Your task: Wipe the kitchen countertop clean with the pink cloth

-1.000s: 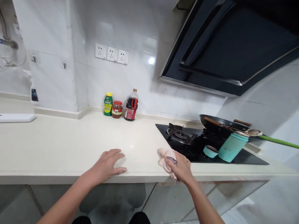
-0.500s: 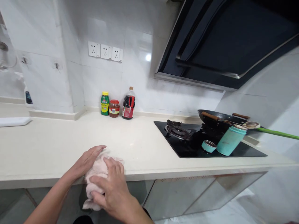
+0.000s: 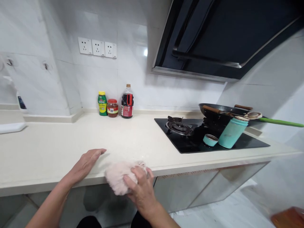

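Note:
A pale pink cloth (image 3: 118, 179) is bunched in my right hand (image 3: 142, 186), at the front edge of the cream countertop (image 3: 71, 139). Part of the cloth lies over that edge, and its outline is a little blurred. My right fingers curl over the cloth's right side. To the left, my left hand (image 3: 86, 163) rests on its side on the counter near the edge, fingers stretched out, with nothing in it. A gap separates it from the cloth.
Against the back wall stand a green bottle (image 3: 102, 104), a red-lidded jar (image 3: 112, 109) and a dark sauce bottle (image 3: 127, 106). On the right, the black gas hob (image 3: 175, 142) bears a wok (image 3: 213, 115), a turquoise flask (image 3: 232, 134) and its small cup (image 3: 210, 140). A range hood (image 3: 201, 38) hangs above.
My right hand has moved right along the counter edge with the cloth, away from my left hand. My left hand has stayed nearly in place. The view has shifted slightly right.

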The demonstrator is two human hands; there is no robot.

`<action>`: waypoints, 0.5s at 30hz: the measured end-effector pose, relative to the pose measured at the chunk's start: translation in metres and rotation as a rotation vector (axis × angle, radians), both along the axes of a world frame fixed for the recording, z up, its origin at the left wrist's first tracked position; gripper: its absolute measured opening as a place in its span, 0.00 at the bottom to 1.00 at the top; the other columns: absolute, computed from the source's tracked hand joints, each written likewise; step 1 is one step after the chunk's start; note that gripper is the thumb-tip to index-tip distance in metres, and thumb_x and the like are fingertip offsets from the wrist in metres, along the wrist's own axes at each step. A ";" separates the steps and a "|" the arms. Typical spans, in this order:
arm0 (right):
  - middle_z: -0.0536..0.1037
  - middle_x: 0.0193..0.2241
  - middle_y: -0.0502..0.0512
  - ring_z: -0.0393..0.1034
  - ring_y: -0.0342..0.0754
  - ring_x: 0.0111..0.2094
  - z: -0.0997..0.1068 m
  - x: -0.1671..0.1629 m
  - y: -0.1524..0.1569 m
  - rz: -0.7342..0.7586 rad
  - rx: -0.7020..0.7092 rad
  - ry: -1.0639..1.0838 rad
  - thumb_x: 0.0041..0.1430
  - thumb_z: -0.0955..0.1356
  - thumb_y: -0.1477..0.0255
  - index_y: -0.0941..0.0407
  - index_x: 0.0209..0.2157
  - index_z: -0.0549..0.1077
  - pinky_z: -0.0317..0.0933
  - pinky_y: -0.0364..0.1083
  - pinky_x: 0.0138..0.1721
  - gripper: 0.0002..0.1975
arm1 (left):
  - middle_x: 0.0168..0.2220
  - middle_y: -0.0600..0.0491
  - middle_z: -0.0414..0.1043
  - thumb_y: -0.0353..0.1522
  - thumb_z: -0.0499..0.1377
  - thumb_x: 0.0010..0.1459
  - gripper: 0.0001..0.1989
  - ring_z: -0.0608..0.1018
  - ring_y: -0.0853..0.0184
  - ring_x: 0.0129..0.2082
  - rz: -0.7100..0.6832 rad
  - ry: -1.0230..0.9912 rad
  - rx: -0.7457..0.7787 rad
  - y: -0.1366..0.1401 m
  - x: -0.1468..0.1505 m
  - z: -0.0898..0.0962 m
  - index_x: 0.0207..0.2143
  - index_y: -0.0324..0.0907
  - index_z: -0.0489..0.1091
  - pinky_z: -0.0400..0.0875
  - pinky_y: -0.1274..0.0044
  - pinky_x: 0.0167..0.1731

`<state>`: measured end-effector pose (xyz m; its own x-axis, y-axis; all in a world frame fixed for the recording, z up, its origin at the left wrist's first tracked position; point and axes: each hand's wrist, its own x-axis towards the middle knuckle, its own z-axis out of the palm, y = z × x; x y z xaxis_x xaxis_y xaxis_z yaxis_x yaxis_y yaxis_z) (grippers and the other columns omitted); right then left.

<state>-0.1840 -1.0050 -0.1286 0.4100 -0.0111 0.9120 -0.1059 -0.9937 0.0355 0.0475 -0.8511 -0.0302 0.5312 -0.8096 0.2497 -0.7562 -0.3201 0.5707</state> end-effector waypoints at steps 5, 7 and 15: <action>0.68 0.57 0.63 0.63 0.59 0.60 -0.020 -0.083 -0.077 -0.278 0.048 0.153 0.52 0.72 0.74 0.49 0.55 0.60 0.40 0.67 0.64 0.30 | 0.56 0.50 0.76 0.53 0.42 0.67 0.31 0.74 0.54 0.59 -0.010 -0.025 -0.044 0.000 -0.006 0.003 0.53 0.47 0.76 0.65 0.59 0.62; 0.69 0.57 0.65 0.62 0.61 0.61 -0.027 -0.121 -0.117 -0.425 0.068 0.220 0.52 0.71 0.72 0.51 0.54 0.59 0.40 0.69 0.64 0.29 | 0.55 0.51 0.77 0.53 0.43 0.67 0.30 0.76 0.54 0.58 -0.018 -0.040 -0.057 -0.001 -0.006 0.003 0.51 0.47 0.77 0.66 0.59 0.61; 0.67 0.62 0.69 0.59 0.66 0.63 -0.023 -0.237 -0.253 -0.835 0.325 0.246 0.52 0.64 0.57 0.53 0.58 0.61 0.40 0.72 0.63 0.32 | 0.51 0.52 0.80 0.54 0.46 0.65 0.29 0.78 0.55 0.53 -0.050 -0.110 -0.092 -0.004 -0.008 0.006 0.49 0.48 0.78 0.72 0.65 0.56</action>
